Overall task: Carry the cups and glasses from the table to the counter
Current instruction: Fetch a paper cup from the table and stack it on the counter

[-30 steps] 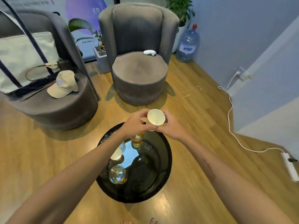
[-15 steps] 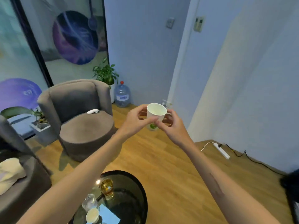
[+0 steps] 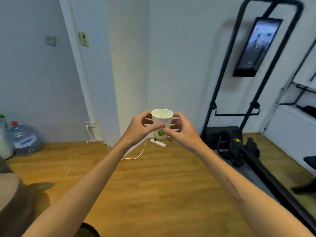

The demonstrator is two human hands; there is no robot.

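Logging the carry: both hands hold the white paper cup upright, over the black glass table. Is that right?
Not quite. The head view shows both the left hand and right hand holding the white paper cup upright, but over the wooden floor; no table is in view.

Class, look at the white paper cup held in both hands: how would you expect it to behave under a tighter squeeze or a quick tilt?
The paper cup looks thin-walled, so a tighter grip would probably dent it. The left hand and right hand hold it with fingertips only, suggesting it is light. It is upright and open-topped; any contents, not visible here, could spill if tilted.
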